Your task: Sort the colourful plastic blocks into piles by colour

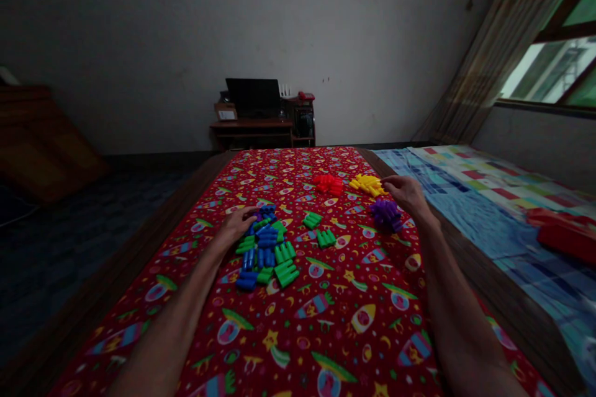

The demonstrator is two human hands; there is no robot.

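My left hand (239, 223) is at the far left edge of a mixed pile of blue toy blocks (267, 237) and green toy blocks (285, 252). Its bent fingers close on a small purple block (257, 216), partly hidden by the fingertips. Over on the right, my right hand (404, 191) reaches the edge of a yellow block pile (367, 184). Thumb and fingers are pinched together there, apparently on a yellow block at the pile's end. Just below that hand sits a heap of purple blocks (386, 216). A red block pile (328, 183) lies left of the yellow one.
Two loose green pieces, one being a green block (326, 238), lie between the piles. A red patterned cloth (298, 335) covers the table. Beyond it stands a desk (251, 126) with a monitor (254, 97). A bed with a checked sheet (465, 177) is at the right.
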